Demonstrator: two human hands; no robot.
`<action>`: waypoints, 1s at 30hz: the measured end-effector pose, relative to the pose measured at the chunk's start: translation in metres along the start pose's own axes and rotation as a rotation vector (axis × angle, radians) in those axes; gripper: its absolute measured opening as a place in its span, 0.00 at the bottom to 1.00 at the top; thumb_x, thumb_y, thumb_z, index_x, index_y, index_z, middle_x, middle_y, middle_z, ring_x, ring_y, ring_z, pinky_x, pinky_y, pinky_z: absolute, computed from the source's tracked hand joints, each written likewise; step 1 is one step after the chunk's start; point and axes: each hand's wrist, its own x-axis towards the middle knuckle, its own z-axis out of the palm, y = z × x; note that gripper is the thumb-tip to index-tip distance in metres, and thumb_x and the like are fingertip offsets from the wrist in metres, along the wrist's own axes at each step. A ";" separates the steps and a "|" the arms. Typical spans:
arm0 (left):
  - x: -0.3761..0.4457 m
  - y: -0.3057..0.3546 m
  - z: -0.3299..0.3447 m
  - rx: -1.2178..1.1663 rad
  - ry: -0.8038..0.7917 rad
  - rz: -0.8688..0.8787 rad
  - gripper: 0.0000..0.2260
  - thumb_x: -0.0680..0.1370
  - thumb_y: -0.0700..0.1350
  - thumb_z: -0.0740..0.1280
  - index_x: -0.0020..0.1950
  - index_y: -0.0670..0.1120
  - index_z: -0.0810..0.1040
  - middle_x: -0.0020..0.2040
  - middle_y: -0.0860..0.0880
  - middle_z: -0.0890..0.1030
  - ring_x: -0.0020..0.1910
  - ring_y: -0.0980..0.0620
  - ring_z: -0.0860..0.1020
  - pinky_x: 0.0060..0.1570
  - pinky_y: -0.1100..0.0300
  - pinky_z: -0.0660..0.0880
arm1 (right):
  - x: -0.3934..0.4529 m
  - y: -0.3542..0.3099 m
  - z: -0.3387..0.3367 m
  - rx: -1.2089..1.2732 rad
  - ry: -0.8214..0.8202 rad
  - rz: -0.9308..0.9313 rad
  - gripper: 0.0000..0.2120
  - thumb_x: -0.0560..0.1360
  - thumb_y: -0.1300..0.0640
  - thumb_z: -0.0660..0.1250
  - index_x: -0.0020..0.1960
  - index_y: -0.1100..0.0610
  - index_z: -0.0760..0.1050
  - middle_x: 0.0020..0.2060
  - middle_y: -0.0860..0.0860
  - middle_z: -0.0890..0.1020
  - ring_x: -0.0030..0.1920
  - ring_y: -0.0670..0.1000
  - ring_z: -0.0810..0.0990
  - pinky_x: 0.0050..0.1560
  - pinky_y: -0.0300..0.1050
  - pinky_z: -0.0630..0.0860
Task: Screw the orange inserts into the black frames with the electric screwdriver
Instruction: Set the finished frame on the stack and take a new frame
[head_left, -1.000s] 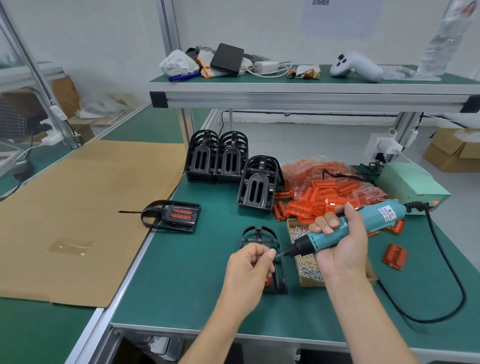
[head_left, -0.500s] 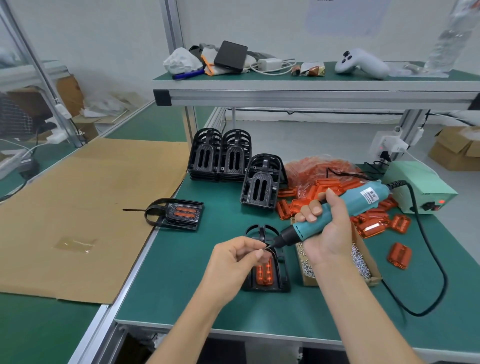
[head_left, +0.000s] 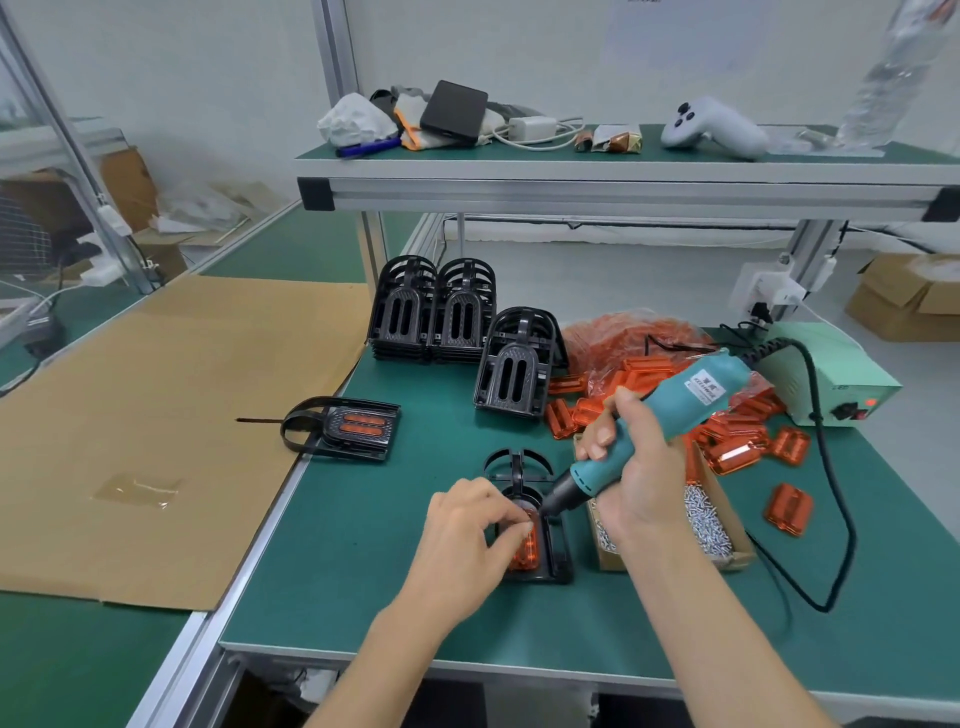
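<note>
The black frame being worked on lies flat near the front edge of the green bench, with an orange insert seated in it. The left hand rests over the frame, fingertips curled together at the insert's far end; whether they pinch a screw I cannot tell. The right hand is wrapped firmly around the teal electric screwdriver, its black nose angled down onto the frame's right side.

Frame and insert look like light, rigid moulded plastic, likely to skate on the mat, so pressing down on the frame's rim seems the sensible hold. The translucent insert could crack if overdriven.

The screwdriver carries a white label, its print too small to read. The box of screws sits just right of the frame.
</note>
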 end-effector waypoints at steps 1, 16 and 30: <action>-0.003 -0.002 0.004 0.073 0.005 0.017 0.02 0.77 0.50 0.75 0.44 0.56 0.85 0.43 0.61 0.78 0.51 0.58 0.73 0.54 0.55 0.68 | -0.002 0.003 0.001 -0.050 -0.010 -0.013 0.09 0.76 0.59 0.72 0.41 0.54 0.74 0.27 0.52 0.71 0.26 0.50 0.68 0.32 0.43 0.70; -0.025 -0.014 0.037 0.193 0.079 -0.077 0.03 0.74 0.52 0.76 0.45 0.56 0.87 0.42 0.61 0.77 0.51 0.54 0.71 0.50 0.54 0.63 | -0.014 0.034 0.003 -0.412 -0.156 -0.088 0.07 0.71 0.51 0.74 0.37 0.48 0.77 0.26 0.54 0.74 0.25 0.51 0.69 0.29 0.43 0.71; -0.028 -0.018 0.042 0.188 0.147 -0.067 0.03 0.72 0.53 0.77 0.44 0.55 0.87 0.43 0.60 0.73 0.50 0.52 0.70 0.47 0.54 0.65 | -0.014 0.038 0.003 -0.498 -0.267 -0.075 0.08 0.75 0.53 0.73 0.38 0.50 0.77 0.28 0.55 0.75 0.27 0.52 0.71 0.31 0.44 0.72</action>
